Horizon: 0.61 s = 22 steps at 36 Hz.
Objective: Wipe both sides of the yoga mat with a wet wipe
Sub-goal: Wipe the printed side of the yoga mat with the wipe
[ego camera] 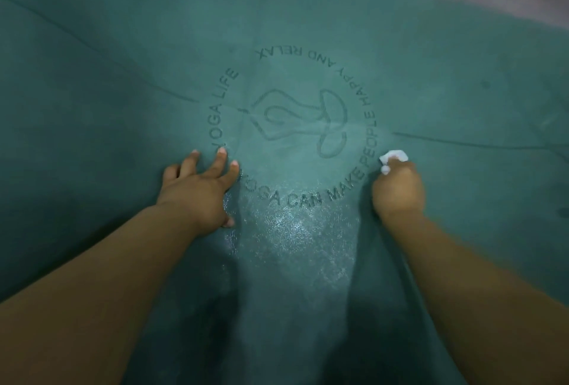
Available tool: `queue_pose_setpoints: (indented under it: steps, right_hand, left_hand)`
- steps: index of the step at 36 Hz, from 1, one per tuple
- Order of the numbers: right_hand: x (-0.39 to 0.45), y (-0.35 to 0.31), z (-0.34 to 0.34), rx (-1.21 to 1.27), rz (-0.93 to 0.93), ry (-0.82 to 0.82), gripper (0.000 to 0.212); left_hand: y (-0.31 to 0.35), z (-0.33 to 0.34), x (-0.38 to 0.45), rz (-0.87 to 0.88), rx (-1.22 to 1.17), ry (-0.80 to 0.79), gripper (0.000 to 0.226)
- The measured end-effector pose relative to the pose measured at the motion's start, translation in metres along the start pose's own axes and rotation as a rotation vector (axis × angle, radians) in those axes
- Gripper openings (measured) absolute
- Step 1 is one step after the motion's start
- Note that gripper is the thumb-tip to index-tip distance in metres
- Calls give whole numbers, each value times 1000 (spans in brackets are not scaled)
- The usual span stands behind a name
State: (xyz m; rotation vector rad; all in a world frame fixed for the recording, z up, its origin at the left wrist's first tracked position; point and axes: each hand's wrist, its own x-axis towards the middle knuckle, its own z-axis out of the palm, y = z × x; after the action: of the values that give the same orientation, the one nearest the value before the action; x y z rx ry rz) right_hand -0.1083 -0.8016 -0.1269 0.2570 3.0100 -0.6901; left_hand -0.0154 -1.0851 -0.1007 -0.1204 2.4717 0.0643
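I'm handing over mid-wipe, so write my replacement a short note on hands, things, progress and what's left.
Left hand: open, fingers spread, pressing flat on the yoga mat beside its printed logo.
Right hand: grips the wet wipe at the logo's right edge.
Done: a wet, shiny patch shows between the arms.
Left: the remaining top surface appears dry; then the underside.
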Motion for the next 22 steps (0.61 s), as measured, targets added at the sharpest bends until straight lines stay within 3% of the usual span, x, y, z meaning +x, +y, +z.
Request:
queue_pose_setpoints:
  steps: [2, 3, 6, 8, 10, 11, 13, 15, 18, 20, 22]
  right_hand:
    - [-25, -22, 17, -28, 66, -32, 29]
    - [-42, -36, 27, -40, 13, -92, 32]
    - [-105, -74, 42, 15, -464, -399, 36]
    - [-130, -80, 40, -25, -888, -619, 41]
    - [-128, -64, 36, -91, -1163, -701, 51]
    - [-117, -52, 34, -124, -1205, -673, 52]
    - [-92, -34, 24, -184, -1098, -557, 45]
    - [-62, -16, 12, -165, -741, -302, 30]
    - [-37, 12, -3, -155, -175, -106, 23]
    - [-44, 10, 1, -89, -13, 3, 22]
    - [-71, -9, 15, -57, 5, -49, 27]
  left_hand:
    - [0, 0, 0, -2, -2, 0, 95]
    - [1, -1, 0, -3, -3, 0, 95]
    - [2, -1, -1, -3, -6, 6, 95]
    - [2, -2, -2, 0, -5, 13, 95]
    - [1, -1, -3, 3, -13, 17, 95]
    - [0, -1, -3, 4, -19, 20, 95]
    - [-1, 0, -2, 6, -24, 27, 95]
    - [-1, 1, -2, 11, -22, 27, 95]
    - [-1, 1, -2, 9, -23, 27, 95]
    - [0, 1, -2, 7, -22, 26, 95]
    - [0, 1, -2, 6, -17, 26, 95]
